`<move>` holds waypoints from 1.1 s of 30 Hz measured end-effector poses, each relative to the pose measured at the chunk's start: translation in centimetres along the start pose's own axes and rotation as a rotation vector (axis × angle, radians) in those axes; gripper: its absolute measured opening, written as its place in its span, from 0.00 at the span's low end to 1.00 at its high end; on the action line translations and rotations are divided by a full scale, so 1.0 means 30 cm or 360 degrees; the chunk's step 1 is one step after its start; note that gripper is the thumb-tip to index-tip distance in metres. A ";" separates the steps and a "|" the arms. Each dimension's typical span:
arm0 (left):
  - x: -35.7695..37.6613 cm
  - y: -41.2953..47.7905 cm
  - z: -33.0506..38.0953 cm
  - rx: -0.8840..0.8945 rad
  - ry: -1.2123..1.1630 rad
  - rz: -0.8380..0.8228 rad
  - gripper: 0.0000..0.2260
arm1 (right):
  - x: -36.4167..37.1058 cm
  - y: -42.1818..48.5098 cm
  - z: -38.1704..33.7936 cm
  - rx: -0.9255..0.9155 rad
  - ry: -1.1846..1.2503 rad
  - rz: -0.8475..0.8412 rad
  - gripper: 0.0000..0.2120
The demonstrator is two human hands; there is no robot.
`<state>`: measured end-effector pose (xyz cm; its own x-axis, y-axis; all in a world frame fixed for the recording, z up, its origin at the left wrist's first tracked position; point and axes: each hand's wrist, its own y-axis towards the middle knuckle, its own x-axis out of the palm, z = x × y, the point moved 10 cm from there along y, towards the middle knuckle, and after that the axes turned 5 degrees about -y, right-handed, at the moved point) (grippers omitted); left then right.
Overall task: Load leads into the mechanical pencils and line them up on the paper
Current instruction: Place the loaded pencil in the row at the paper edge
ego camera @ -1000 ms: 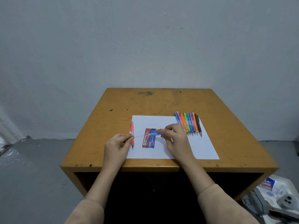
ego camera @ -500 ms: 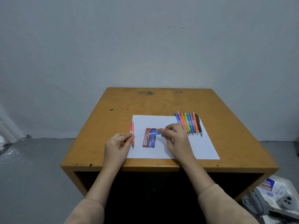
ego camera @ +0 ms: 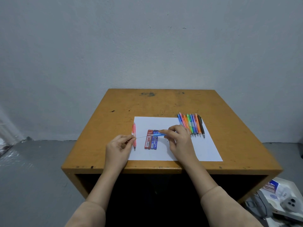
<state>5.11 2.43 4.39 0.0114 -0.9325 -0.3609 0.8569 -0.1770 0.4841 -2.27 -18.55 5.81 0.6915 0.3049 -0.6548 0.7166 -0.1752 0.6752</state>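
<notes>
Head view: above the white paper (ego camera: 155, 123), the left hand (ego camera: 118, 148) pinches a thin lead (ego camera: 144, 137) aimed at the blue mechanical pencil (ego camera: 161, 134), which the right hand (ego camera: 177, 138) grips. One pink pencil (ego camera: 134, 129) lies along the paper's left edge, seemingly done. Two lead cases (ego camera: 148, 140) lie mid-paper. A bunch of pencils (ego camera: 191, 125) at its far right corner looks yet to be loaded.

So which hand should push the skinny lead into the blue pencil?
Left. The left hand pinches the lead, which points toward the blue pencil; the right hand is busy holding that pencil.
</notes>
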 end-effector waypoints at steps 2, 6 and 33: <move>-0.002 0.000 -0.004 -0.0001 0.0005 0.0003 0.07 | -0.001 0.000 -0.001 -0.0005 0.0008 -0.0002 0.14; 0.003 -0.002 -0.003 0.0001 -0.0016 -0.0008 0.07 | 0.003 -0.001 -0.009 -0.0025 0.0014 -0.0035 0.14; 0.016 -0.009 0.010 -0.0008 0.0010 -0.0070 0.07 | 0.017 -0.002 -0.020 -0.0108 -0.0015 -0.0055 0.13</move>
<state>4.73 1.94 4.32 -0.0234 -0.9219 -0.3868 0.8592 -0.2163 0.4637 -2.00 -17.82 5.64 0.6674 0.3011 -0.6811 0.7325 -0.1005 0.6733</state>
